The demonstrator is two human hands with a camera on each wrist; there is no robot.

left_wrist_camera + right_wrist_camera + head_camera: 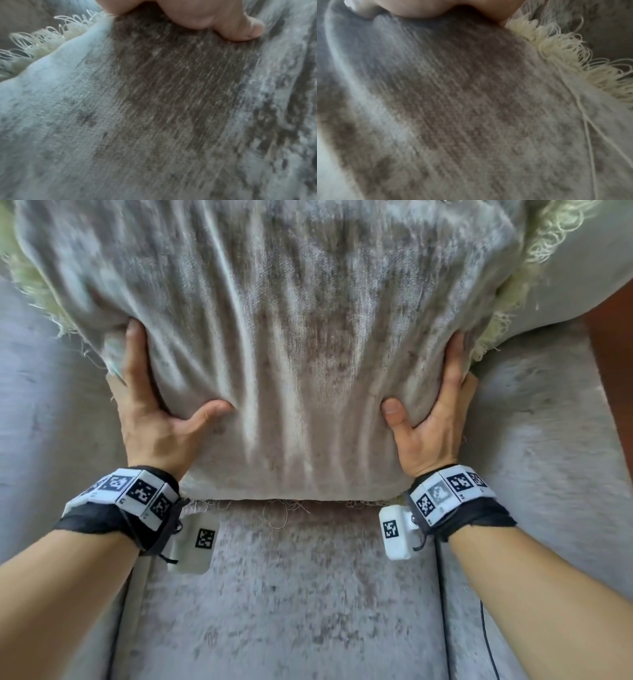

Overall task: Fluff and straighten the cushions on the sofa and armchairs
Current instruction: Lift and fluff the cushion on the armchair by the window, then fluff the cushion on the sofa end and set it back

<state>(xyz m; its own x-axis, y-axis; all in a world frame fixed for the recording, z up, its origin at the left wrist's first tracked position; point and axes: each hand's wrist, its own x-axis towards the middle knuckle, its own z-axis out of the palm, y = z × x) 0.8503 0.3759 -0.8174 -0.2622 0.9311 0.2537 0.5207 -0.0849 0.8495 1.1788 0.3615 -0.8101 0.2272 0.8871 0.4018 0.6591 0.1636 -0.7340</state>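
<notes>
A large grey-beige velvety cushion (274, 337) with a cream looped fringe (507, 302) fills the upper head view, creased lengthwise between my hands. My left hand (154, 402) grips its left side, thumb pressed into the front and fingers wrapped round the edge. My right hand (431, 412) grips the right side the same way. In the left wrist view the cushion (154, 108) fills the picture with my thumb (240, 29) pressing into it. The right wrist view shows the cushion (453, 108) and its fringe (565, 60) beside my palm.
Below the cushion lies the seat (291, 594) of a grey velvet armchair or sofa. Padded arms rise at the left (44, 405) and the right (555, 422). A strip of reddish-brown floor (609, 344) shows at the far right.
</notes>
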